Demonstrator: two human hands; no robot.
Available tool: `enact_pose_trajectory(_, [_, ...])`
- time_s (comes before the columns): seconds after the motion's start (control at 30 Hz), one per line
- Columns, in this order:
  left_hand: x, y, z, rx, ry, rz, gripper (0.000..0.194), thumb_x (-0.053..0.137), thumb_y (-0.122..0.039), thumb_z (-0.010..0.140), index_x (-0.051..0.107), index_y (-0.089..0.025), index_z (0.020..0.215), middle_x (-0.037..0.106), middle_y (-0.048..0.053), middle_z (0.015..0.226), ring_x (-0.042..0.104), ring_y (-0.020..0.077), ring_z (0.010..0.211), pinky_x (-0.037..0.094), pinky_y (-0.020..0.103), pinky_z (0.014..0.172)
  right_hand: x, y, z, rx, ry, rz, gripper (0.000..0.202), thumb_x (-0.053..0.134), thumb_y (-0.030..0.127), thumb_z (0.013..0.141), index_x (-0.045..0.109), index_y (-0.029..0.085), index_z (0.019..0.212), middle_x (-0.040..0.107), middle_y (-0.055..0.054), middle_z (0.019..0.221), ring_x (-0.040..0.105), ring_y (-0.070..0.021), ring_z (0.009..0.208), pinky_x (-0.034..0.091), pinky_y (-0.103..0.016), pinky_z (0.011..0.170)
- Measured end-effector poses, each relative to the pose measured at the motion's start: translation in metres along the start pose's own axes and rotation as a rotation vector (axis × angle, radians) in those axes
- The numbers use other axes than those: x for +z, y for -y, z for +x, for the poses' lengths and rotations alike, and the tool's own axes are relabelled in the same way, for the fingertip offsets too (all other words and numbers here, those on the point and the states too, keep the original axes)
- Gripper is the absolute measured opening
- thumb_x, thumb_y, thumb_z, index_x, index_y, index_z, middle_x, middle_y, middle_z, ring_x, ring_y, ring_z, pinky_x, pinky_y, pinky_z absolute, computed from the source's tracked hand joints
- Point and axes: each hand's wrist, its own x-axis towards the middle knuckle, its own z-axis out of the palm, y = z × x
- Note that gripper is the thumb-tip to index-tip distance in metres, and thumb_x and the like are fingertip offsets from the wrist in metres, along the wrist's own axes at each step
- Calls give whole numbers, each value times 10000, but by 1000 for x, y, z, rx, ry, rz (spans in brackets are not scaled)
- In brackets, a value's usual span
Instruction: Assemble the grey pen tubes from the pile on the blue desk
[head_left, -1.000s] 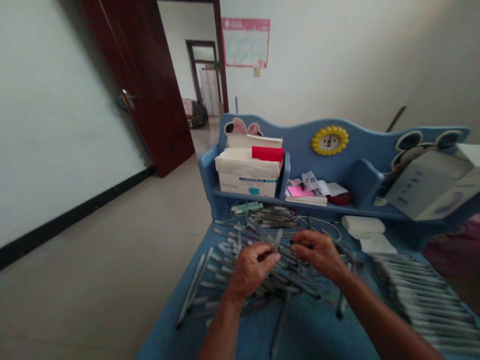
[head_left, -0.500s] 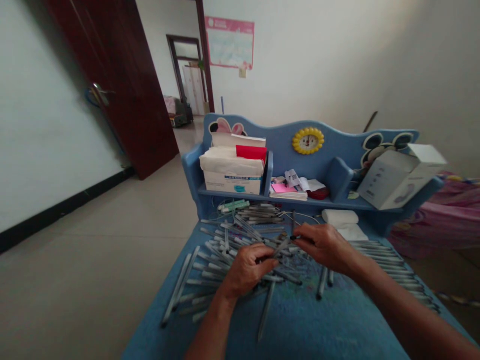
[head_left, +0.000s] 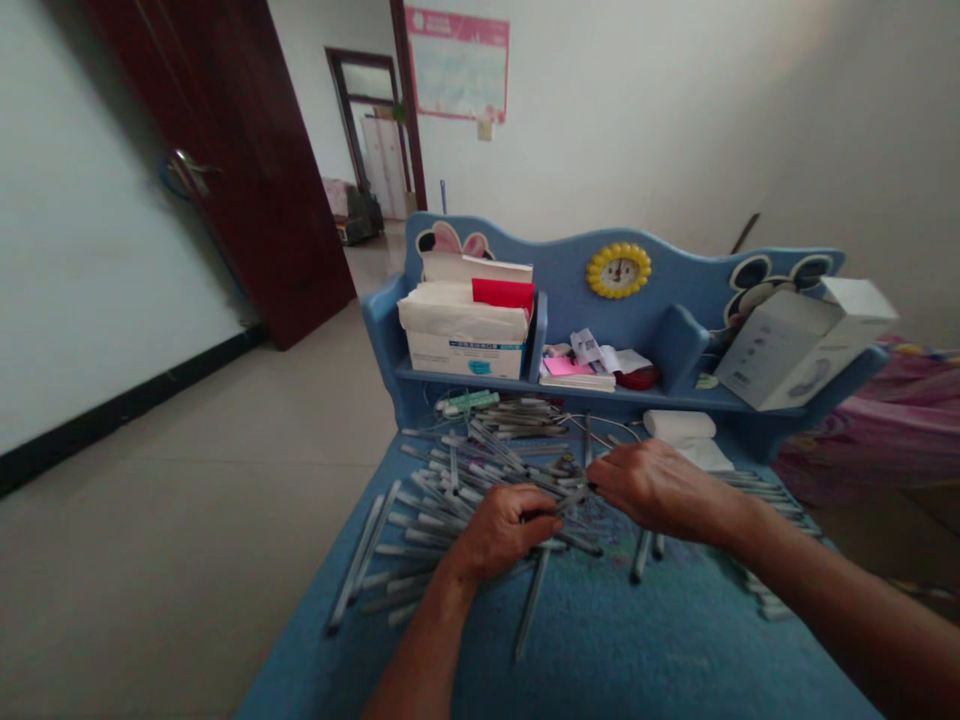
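A blue desk top [head_left: 600, 640], matte and mottled, is seen beneath both hands. One slim, greyish pen [head_left: 573, 498] is grasped by the left hand [head_left: 506, 530], its near end hidden by the fingers; at its far end a small dark piece [head_left: 592, 487] is pinched by the right hand [head_left: 637, 485]. Left of the left hand, a heap of similar pens [head_left: 424, 520] is overlapped too densely for counting. Two loose pens [head_left: 640, 558] are noted just nearer than the right hand. A ribbed row of pens [head_left: 772, 492] is partly covered by the right forearm [head_left: 810, 560].

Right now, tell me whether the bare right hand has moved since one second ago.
Yes: the bare right hand has shifted rightward in view, judged against the yellow, flower-shaped clock.
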Motion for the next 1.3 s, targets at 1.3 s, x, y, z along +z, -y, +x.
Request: enact_pose_trajectory(1.3, [20,10,-7,-103,198,-166,157,586,-212,722,715,-160,795,590,-10,637,523,115,632,377,179,590,48,9,-25,349,151,910,336,367,374,883,503,196,633,551,-2,610,521,-122,560,383,-227,532])
